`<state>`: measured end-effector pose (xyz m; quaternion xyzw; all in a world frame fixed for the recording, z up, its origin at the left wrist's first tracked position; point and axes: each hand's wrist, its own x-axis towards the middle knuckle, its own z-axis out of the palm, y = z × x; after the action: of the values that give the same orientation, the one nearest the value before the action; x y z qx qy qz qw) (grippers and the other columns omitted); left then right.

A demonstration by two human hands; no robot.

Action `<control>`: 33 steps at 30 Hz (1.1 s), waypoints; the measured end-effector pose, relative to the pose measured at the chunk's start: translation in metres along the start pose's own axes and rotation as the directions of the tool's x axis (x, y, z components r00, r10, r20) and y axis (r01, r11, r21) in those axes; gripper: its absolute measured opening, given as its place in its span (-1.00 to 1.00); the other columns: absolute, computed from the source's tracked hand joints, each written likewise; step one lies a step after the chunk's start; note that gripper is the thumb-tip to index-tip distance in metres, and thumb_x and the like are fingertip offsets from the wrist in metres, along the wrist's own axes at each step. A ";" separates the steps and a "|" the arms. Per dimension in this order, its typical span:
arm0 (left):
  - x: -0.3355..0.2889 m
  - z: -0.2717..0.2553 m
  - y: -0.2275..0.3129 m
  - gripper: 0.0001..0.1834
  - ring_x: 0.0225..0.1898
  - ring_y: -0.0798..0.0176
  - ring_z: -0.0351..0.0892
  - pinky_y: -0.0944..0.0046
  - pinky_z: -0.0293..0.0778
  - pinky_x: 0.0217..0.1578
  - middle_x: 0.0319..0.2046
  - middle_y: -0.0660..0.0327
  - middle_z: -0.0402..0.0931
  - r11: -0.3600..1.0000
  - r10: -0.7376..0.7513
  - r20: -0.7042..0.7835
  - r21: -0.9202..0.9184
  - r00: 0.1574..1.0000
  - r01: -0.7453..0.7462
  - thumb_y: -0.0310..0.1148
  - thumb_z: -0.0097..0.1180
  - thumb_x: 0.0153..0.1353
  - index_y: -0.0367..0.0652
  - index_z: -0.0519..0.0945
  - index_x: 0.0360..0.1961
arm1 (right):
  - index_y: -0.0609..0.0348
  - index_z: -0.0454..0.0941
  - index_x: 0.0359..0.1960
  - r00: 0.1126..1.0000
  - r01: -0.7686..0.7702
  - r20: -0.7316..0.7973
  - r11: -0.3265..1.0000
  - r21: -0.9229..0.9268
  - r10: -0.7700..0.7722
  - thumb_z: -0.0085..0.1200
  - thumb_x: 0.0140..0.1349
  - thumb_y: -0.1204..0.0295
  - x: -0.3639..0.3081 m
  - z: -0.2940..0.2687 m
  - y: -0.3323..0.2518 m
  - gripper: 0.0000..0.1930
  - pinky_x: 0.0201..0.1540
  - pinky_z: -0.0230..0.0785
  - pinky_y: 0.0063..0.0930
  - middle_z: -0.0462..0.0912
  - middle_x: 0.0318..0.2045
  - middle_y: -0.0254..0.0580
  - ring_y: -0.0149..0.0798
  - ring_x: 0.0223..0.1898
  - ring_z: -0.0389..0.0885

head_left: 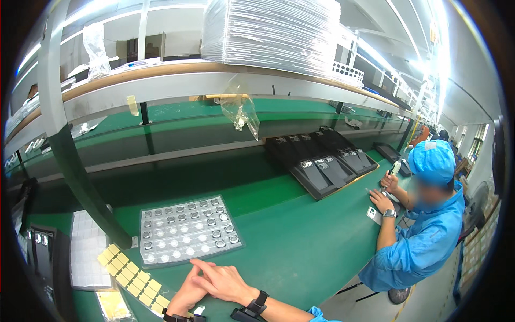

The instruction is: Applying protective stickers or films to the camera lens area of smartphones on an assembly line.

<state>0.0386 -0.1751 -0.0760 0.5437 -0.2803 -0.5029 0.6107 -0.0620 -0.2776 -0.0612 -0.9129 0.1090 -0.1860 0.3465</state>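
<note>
At the near edge of the green bench my two hands meet, one over the other. My right hand (228, 283) lies across the left with its fingers stretched out, and no object shows in it. Beneath it, my left hand (189, 291) has its fingers mostly covered. Just beyond them is a clear plastic tray (236, 234) with rows of round pockets; several hold dark-rimmed round parts (216, 234), while others look pale. A sheet of small yellow pads (131, 275) curves along the left side of my hands. Both wrists wear black straps.
A steel post (88, 185) rises left of the tray, beside a white tray (88, 249). Overhead runs a shelf (177, 75) bearing stacked plastic trays (268, 37); a plastic bag (240, 115) hangs below. Black housings (316, 166) lie farther right, near a co-worker (421, 236) in blue handling a tool.
</note>
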 end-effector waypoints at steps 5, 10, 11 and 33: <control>0.002 -0.007 -0.008 -0.51 -0.05 0.21 0.54 0.26 0.49 -0.04 -0.09 0.05 0.49 0.998 0.053 -0.016 -0.016 0.998 -0.053 -0.53 0.10 0.20 -0.26 0.27 0.15 | 0.04 0.30 0.22 1.000 0.022 -0.001 0.999 0.049 -0.022 -0.06 0.32 0.08 0.001 -0.004 -0.009 -0.48 -0.27 0.49 -0.13 0.68 -0.32 -0.02 0.01 -0.19 0.65; 0.003 -0.007 -0.010 -0.52 -0.01 0.22 0.52 0.27 0.48 -0.03 -0.03 0.04 0.45 0.996 0.091 -0.010 -0.009 0.996 -0.091 -0.57 0.06 0.20 -0.26 0.28 0.15 | 0.02 0.30 0.23 0.999 0.033 -0.023 0.999 0.017 -0.033 -0.05 0.32 0.10 0.000 -0.001 -0.006 -0.50 -0.25 0.50 -0.16 0.68 -0.29 -0.04 0.00 -0.15 0.65; 0.004 -0.006 -0.009 -0.52 -0.01 0.22 0.51 0.27 0.47 -0.02 -0.02 0.04 0.44 0.996 0.086 -0.011 -0.023 0.996 -0.086 -0.58 0.04 0.20 -0.25 0.28 0.16 | 0.02 0.30 0.23 0.999 0.031 -0.023 0.999 0.017 -0.030 -0.05 0.32 0.10 0.000 -0.001 -0.006 -0.50 -0.25 0.50 -0.16 0.68 -0.29 -0.04 0.00 -0.15 0.65; 0.004 -0.004 -0.005 -0.52 -0.22 0.31 0.55 0.34 0.54 -0.39 -0.05 0.11 0.47 0.995 0.017 -0.018 -0.099 1.000 -0.019 -0.50 -0.12 0.32 -0.16 0.23 0.27 | 0.04 0.39 0.17 0.993 0.001 -0.116 0.997 0.081 0.009 -0.07 0.35 0.19 0.002 0.006 -0.003 -0.59 -0.14 0.31 -0.26 0.56 -0.58 -0.21 -0.12 -0.41 0.54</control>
<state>0.0416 -0.1765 -0.0827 0.5144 -0.2547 -0.5060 0.6438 -0.0573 -0.2723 -0.0625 -0.8856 0.1234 -0.2425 0.3765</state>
